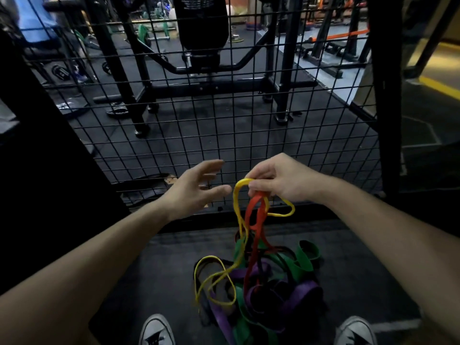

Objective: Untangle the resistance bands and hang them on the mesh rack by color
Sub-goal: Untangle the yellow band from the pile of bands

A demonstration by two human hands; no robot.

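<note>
My right hand (276, 179) grips the tops of a thin yellow band (237, 207) and a red band (251, 235), lifting them in front of the mesh rack (249, 135). Both bands trail down into a tangled pile on the dark floor, where green bands (302, 261), purple bands (302, 293) and black bands are knotted together. Another yellow loop (206, 282) lies on the pile's left side. My left hand (199, 188) hovers open just left of the held bands, fingers spread, touching nothing.
The black wire mesh rack stands upright straight ahead, with gym machines and a bench behind it. A thick black post (387, 95) frames its right side and a dark panel its left. My two grey sneakers (156, 331) stand at the bottom edge.
</note>
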